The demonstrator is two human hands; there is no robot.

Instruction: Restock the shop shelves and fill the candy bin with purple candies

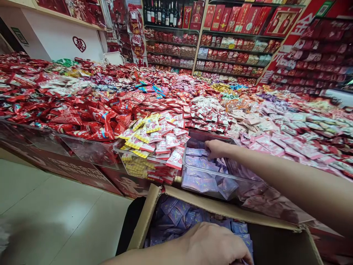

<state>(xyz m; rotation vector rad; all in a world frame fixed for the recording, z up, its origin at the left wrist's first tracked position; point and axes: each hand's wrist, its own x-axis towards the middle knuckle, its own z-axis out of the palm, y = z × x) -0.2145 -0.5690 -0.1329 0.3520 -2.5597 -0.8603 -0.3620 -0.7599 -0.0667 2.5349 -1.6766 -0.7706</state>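
Note:
Inside a clear plastic bin (204, 170), my right hand (216, 149) reaches down to small purple packets (200, 182) stacked in rows. Its fingers are bent and close on a packet at the top of the stack. My left hand (205, 244) is lower, over an open cardboard box (234, 207) that holds many loose packets (176, 213) of the same purple kind. The left fingers curl downward at the frame's bottom edge. What lies under them is mostly hidden.
Left of the bin stands another clear bin with yellow-and-white and red-and-white packets (154, 134). Red packets (102, 117) lie further left, pink packets (286, 143) to the right. Shelves with wine bottles (160, 14) and red gift boxes (234, 18) rise behind. Tiled floor (68, 209) shows at lower left.

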